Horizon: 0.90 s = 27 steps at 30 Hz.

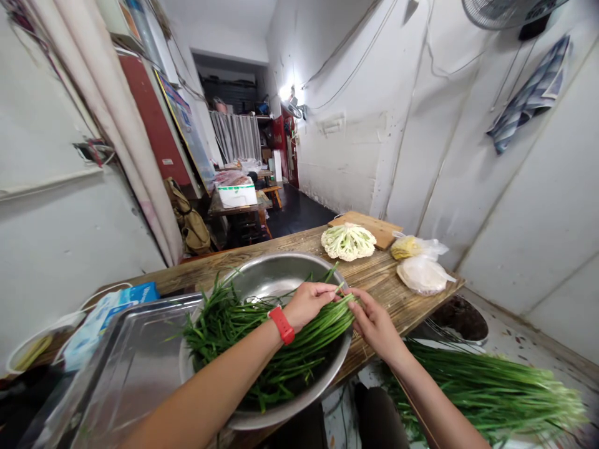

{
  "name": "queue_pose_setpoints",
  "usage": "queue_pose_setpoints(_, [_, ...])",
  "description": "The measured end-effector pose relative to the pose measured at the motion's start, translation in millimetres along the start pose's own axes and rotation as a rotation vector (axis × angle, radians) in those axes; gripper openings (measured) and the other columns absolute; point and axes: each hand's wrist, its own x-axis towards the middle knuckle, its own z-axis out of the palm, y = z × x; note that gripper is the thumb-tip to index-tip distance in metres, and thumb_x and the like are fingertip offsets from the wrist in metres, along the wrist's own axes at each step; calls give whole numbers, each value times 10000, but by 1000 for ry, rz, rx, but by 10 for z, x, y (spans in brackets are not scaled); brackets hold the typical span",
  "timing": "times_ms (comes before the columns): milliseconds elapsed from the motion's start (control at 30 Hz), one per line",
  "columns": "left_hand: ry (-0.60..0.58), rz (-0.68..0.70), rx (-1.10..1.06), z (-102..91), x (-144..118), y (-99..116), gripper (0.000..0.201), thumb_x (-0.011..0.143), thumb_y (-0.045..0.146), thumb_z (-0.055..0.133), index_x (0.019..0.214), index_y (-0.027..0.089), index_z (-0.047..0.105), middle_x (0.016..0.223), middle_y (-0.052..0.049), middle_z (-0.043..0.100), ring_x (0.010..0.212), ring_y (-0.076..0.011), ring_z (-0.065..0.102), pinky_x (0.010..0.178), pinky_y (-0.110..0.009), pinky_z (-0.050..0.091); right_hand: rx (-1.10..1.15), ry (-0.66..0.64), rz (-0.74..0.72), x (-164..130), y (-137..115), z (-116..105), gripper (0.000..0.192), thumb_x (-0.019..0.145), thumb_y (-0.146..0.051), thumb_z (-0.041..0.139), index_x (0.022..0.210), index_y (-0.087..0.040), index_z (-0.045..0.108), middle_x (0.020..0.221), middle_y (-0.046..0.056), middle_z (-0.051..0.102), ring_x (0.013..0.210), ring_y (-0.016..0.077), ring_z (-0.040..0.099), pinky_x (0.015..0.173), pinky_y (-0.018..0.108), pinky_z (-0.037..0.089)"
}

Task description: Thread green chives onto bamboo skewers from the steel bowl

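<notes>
Blue-and-white packet [110, 324]: at my far left, lying flat, its printing too blurred to read.
Metal tray [140, 355]: wide, shallow and shiny, on my near left.
White box [237, 194]: farther off, with a green stripe, standing on a far table [229, 211].
Steel basin [269, 274]: large and round, on my wooden table [381, 274], just beside the tray; its far inner side shows bare and bright.
Green stalks [309, 346]: heaped in the basin, leafy ends leftward, pale ends gathered at the right rim.
Red watch [282, 324]: around my left wrist.
Left hand [305, 307]: fingers bent, thumb and fingertips pinched together on a pale stalk above the heap.
Cauliflower [349, 242]: pale and spread, on the wood just past the basin.
Right hand [375, 324]: fingers partly curled at the stalk ends, near my left fingertips; I cannot tell whether I grip them or only touch them.
Wooden board [379, 229]: flat, just behind the cauliflower.
Plastic bags [422, 274]: two, touching, near the table's right end, one showing something yellow.
Second bundle [491, 380]: long green stalks, lower than the tabletop, pale ends pointing right.
Checked cloth [531, 93]: hangs at upper right, below a fan [500, 14].
</notes>
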Motion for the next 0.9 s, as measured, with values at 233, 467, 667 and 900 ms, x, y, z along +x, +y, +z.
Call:
queue_pose_setpoints(233, [-11,-104,-240,18,-34,7,283,704,339,612,864,113,676,821,-76,665,714,-143,563,730,-275,419,8,-10,6,-30,-41,10,340,833,-409,451,1102,-202,440,572,-52,358,401,42,263,376,178,192])
queue_pose_setpoints(467, [18,-147,-307,45,-58,44,296,645,330,672,831,100,681,793,-77,657,703,-136,549,734,-276,412,33,-24,28,-60,-45,22,357,830,-415,455,1114,-199,442,578,-54,354,399,35,245,376,176,179])
queue_pose_setpoints(667, [29,-143,-328,65,-68,29,303,623,331,690,804,89,686,741,-72,645,673,-128,532,723,-275,399,25,-26,34,-77,-57,32,375,817,-437,465,1108,-200,465,606,-40,382,406,35,250,380,177,183])
queue_pose_setpoints(900, [49,-137,-396,81,-72,-13,291,640,311,682,833,94,680,755,-69,643,693,-125,535,732,-270,401,32,-1,41,-88,-47,58,413,801,-466,473,1129,-214,463,626,-24,438,407,46,246,383,184,193])
